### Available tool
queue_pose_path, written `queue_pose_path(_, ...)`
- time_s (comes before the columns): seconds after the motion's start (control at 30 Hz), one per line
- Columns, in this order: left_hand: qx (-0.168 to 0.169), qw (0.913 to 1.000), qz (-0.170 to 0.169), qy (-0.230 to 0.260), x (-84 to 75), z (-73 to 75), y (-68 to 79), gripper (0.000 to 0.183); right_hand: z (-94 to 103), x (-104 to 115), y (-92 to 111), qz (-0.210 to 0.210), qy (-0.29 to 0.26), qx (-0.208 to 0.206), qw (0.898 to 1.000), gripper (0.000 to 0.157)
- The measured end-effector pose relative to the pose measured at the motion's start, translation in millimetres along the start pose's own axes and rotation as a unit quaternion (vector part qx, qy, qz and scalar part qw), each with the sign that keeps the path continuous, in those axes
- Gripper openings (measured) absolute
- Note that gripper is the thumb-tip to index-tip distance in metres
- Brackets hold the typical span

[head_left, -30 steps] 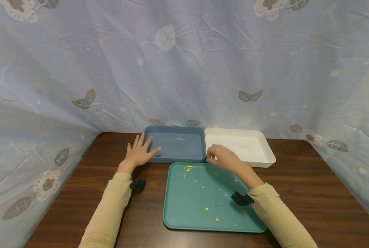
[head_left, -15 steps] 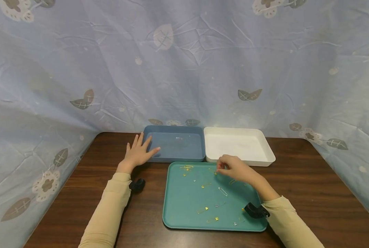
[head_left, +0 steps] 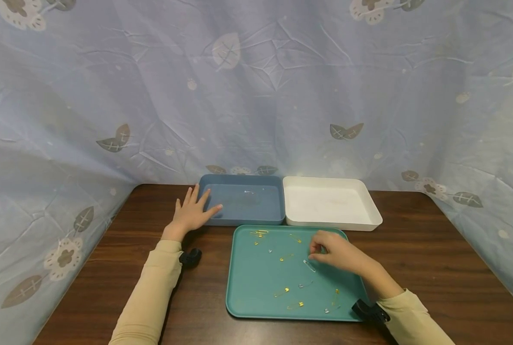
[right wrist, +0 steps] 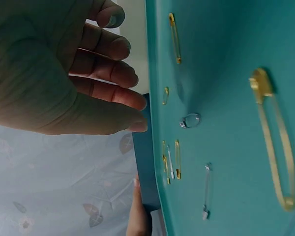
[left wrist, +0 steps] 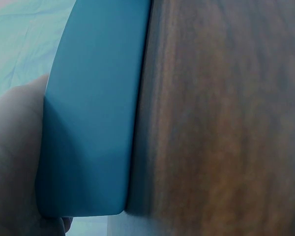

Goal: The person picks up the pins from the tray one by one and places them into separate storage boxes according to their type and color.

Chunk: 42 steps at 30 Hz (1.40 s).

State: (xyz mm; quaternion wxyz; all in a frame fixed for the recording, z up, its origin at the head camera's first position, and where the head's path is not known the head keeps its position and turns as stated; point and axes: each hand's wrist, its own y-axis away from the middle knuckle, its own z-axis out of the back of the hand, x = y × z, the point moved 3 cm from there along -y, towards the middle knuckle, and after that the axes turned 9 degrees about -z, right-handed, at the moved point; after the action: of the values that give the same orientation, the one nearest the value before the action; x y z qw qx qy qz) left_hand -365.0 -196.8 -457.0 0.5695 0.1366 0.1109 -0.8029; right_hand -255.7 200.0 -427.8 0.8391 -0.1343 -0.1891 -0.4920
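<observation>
My right hand (head_left: 338, 250) hovers over the right side of the green tray (head_left: 256, 282). Its fingers are loosely bent; in the right wrist view, thumb and index fingertips (right wrist: 139, 102) are apart, with nothing between them. A silver safety pin (head_left: 309, 266) lies just left of the thumb. Gold safety pins (head_left: 296, 238) and silver ones are scattered over the tray; a large gold safety pin (right wrist: 274, 142) is close in the right wrist view. My left hand (head_left: 190, 215), fingers spread, rests at the left edge of the blue tray (head_left: 239, 208), its palm side partly hidden behind the tray wall in the left wrist view.
A silver safety pin (head_left: 249, 192) lies inside the blue tray. Right beside that tray stands a white tray (head_left: 334, 203), both behind the green one. The wooden table (head_left: 204, 292) ends at a patterned cloth (head_left: 256, 120) at the back and sides.
My right hand has moved from the white tray's front left corner toward me and rightward, down over the green tray. The left hand has kept its place.
</observation>
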Motion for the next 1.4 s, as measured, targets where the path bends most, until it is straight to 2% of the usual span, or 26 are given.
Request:
queue_pose_path(0.37,-0.002,1.0000,-0.004,0.004,-2.1,0.9,-2.6,0.090,-5.2,5,21,-0.045,0.009,0.026,0.999,0.014)
queue_pose_path(0.83,-0.001,1.0000,-0.003,0.007,-1.9,1.5,-0.7,0.089,-16.8,9,18,-0.050,0.034,0.021,0.998,0.015)
queue_pose_path(1.1,0.000,1.0000,-0.003,0.007,1.0,-0.8,-0.3,0.092,-17.3,15,19,-0.037,0.046,0.010,0.998,0.019)
queue_pose_path(1.4,-0.001,1.0000,-0.004,0.007,0.2,-1.3,0.2,0.090,-18.1,13,20,-0.045,0.057,0.021,0.997,0.019)
